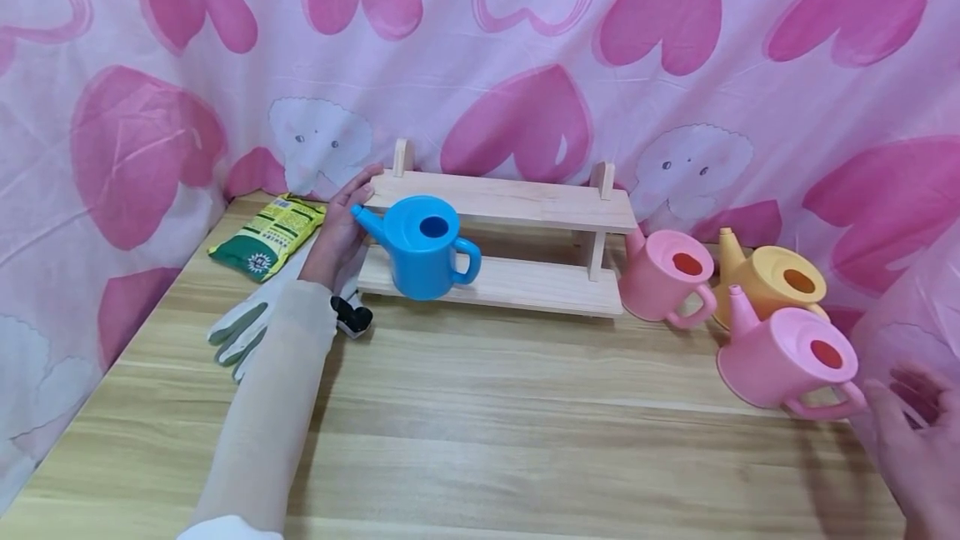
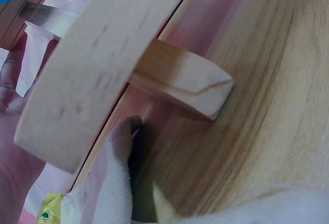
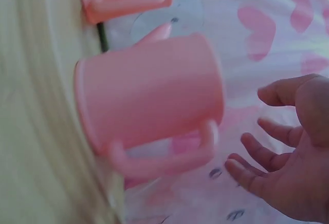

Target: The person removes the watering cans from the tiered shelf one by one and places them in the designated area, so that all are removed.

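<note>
My left hand is at the left end of a two-tier wooden shelf, with its fingers by the upper board. In the left wrist view, the fingers look fairly straight beside the board, and the thumb is hidden. A blue watering can stands on the lower board, spout to the left. At the right, my right hand is held with fingers spread and loosely bent. It is just past the handle of the nearest pink watering can, apart from it in the right wrist view.
Right of the shelf are another pink watering can and a yellow one. A green-and-yellow packet and white gloves lie on the left of the wooden table. A heart-patterned pink curtain hangs behind.
</note>
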Available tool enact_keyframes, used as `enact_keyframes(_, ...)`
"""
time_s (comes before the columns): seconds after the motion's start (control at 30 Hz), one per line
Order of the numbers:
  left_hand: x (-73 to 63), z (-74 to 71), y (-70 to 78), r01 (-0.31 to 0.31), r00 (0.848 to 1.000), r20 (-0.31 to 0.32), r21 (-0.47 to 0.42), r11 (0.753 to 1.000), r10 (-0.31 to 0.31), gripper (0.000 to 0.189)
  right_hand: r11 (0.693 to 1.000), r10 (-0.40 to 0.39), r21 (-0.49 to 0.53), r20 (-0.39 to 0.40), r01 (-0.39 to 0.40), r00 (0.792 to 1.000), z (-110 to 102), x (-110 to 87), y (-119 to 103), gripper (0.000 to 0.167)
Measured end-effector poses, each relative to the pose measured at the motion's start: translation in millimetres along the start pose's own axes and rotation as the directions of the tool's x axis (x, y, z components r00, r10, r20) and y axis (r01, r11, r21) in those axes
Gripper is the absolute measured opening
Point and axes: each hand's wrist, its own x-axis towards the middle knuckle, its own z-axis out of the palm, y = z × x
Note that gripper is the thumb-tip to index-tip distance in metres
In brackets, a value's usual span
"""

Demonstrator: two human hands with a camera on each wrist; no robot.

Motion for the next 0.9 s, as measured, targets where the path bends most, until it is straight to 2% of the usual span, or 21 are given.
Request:
enact_keyframes(0.1,-0.6,-0.1,-0.2,0.004,1.000,-0.005,-0.004,1.000,-0.004,0.041,0.992,-0.103,0.074,-0.049,0.106,0.993,5,-3.6,-12,0.040)
enact_keyframes(0.2,-1.1,0.3,0.1,0.005,1.000,-0.006,-0.007,1.000,-0.005,0.042,0.959,-0.182,0.213,-0.045,0.187,0.982,9,-6.4,-26,0.035)
enact_keyframes(0.23,-1.2,0.6,0.2,0.005,1.000,-0.007,-0.007,1.000,-0.005,0.042,0.943,-0.203,0.261,-0.039,0.206,0.978,11,-7.6,-31,0.035)
enact_keyframes(0.3,-1.0,0.9,0.4,0.004,1.000,-0.005,-0.002,1.000,-0.004,0.042,0.898,-0.205,0.396,-0.013,0.193,0.979,15,-10.6,-41,0.033)
enact_keyframes(0.43,-1.0,0.6,0.8,0.006,1.000,-0.002,-0.001,1.000,-0.006,0.043,0.898,-0.206,0.405,0.047,0.170,0.977,29,-18.6,-60,0.034)
enact_keyframes(0.53,-1.5,0.2,1.1,0.010,1.000,0.000,0.007,1.000,-0.010,0.042,0.925,-0.216,0.340,0.105,0.169,0.971,44,-24.5,-70,0.035)
enact_keyframes(0.57,-1.5,0.2,1.0,0.010,1.000,0.000,0.007,1.000,-0.010,0.042,0.923,-0.223,0.348,0.130,0.166,0.966,49,-26.5,-73,0.035)
enact_keyframes(0.6,-1.5,0.3,0.9,0.009,1.000,-0.002,0.008,1.000,-0.009,0.042,0.934,-0.256,0.293,0.157,0.203,0.954,55,-28.2,-76,0.036)
enact_keyframes(0.67,-1.6,0.2,0.4,0.007,1.000,-0.004,0.004,1.000,-0.007,0.041,0.937,-0.315,0.229,0.223,0.264,0.923,66,-30.4,-79,0.036)
enact_keyframes(0.77,-0.7,0.3,-0.6,-0.001,1.000,-0.007,0.008,1.000,0.001,0.041,0.919,-0.393,0.119,0.340,0.376,0.854,82,-34.1,-83,0.038)
enact_keyframes(0.8,-0.5,0.4,-0.8,-0.002,1.000,-0.007,0.016,1.000,0.002,0.041,0.908,-0.412,0.098,0.378,0.407,0.829,88,-35.0,-84,0.038)
enact_keyframes(0.9,0.1,0.7,-0.7,-0.004,1.000,-0.005,0.024,1.000,0.004,0.041,0.892,-0.438,0.129,0.477,0.433,0.762,105,-39.0,-86,0.038)
